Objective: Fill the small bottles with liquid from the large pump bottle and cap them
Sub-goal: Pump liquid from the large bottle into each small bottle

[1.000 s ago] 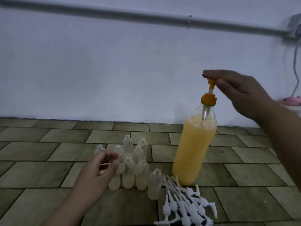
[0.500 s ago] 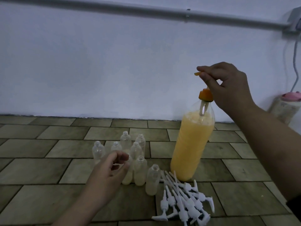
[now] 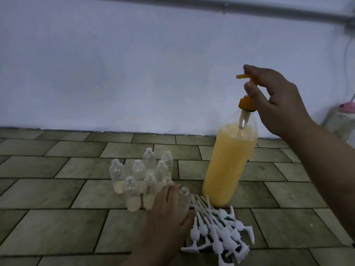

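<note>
Left hand (image 3: 169, 208) has dropped from hovering over the small bottles (image 3: 143, 175) onto the one nearest the large pump bottle (image 3: 228, 166); fingers wrap that bottle (image 3: 184, 198). Right hand (image 3: 276, 100) has shifted from resting on top of the orange pump head (image 3: 245, 76) to pinching it. Pump caps (image 3: 217, 229) lie piled just in front of the pump bottle. Likely next: bring the bottle under the spout.

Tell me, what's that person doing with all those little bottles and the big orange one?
The person is filling small bottles with orange liquid from the large pump bottle. The right hand pinches the orange pump head, which is raised. The left hand is on a small bottle at the front of the group. A few hold a little liquid. The white pump caps lie in a pile, none fitted.
</note>
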### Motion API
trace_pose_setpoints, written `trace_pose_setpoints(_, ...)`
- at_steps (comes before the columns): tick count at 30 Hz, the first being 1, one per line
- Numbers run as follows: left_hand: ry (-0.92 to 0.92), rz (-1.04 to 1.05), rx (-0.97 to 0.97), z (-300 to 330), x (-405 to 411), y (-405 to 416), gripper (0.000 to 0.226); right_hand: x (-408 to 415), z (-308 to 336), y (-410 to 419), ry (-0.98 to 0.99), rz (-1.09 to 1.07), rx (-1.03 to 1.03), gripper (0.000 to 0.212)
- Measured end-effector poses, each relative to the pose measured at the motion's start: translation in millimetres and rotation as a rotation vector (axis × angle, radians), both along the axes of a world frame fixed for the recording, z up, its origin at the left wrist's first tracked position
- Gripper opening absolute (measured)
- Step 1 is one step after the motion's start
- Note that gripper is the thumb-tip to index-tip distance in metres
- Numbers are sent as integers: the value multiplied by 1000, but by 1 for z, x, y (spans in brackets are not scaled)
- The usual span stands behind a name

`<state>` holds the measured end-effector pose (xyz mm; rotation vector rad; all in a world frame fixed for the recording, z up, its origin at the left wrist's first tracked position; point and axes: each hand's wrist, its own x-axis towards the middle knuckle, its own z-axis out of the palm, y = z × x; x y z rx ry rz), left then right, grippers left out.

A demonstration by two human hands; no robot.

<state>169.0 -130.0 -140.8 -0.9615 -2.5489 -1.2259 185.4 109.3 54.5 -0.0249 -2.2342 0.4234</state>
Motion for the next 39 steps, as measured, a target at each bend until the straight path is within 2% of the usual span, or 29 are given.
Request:
trace_pose_setpoints(2,34,-1,-55,-4,-1,5,53,0,0,0,3,1,4,44)
trace_pose_setpoints(4,204,2,-100,-9,-3,9,47,0,-1,0,5,-1,10,45)
trace_pose_setpoints(7,103,20,-133,-16,-4,10,46,-1,-2,0,5,-5,12,46)
trace_pose_setpoints(10,114,-31,-158,-19,-2,11,44,-2,-3,0,16,-6,8,45)
trace_pose_setpoints(14,64,-63,-202,-25,-3,16,58,-3,-4,-2,25,-15,3,43)
trace_pose_setpoints(16,78,-77,-145,-30,-3,15,63,-2,-4,-3,28,-20,5,42)
trace_pose_setpoints(18,72,-71,-99,-21,-1,13,52,-1,-4,-3,24,-30,23,42)
trace_pose_setpoints(20,86,-53,-93,-12,1,9,49,0,-5,-3,8,-41,48,44)
trace_pose_setpoints(24,30,-3,101,40,5,6,44,6,1,-4,-55,-78,89,51)
trace_pose_setpoints(26,-51,-39,251,69,0,7,45,9,6,-6,-85,-93,135,54)
trace_pose_setpoints(29,-213,-128,495,113,-17,16,57,12,11,-9,-111,-94,158,56)
trace_pose_setpoints(31,-311,-145,596,135,-32,28,55,12,11,-9,-122,-100,153,56)
trace_pose_setpoints(35,-395,-200,583,165,-60,56,41,11,10,-8,-110,-87,132,48)
trace_pose_setpoints(39,-343,-262,441,172,-65,75,46,11,11,-9,-149,-91,92,53)
